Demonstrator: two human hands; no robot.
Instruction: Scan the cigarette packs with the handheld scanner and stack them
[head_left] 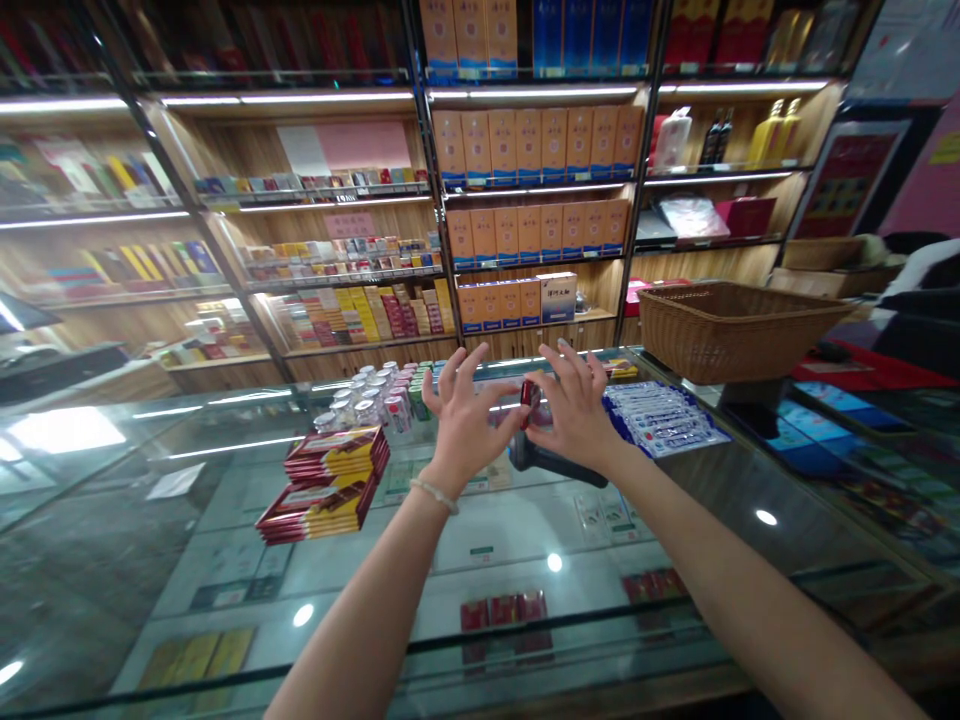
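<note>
Above the glass counter (442,545), both hands meet at a small dark red packet (529,404); its exact kind is too small to tell. My left hand (469,410), with a pale bracelet at the wrist, pinches it from the left between thumb and forefinger. From the right, my right hand (574,405) grips it the same way. The other fingers of both hands are raised and spread. Just below my right hand lies a dark handheld device like a barcode scanner (564,466), partly hidden. Two stacks of red-and-yellow flat packs (322,505) lie left of my hands.
Small clear-lidded jars (365,395) and pink packs (401,410) stand behind the stacks. Blue-white packets (664,418) lie to the right, near a wicker basket (731,335). Boxed goods sit under the glass. Shelves with orange boxes (540,145) line the wall.
</note>
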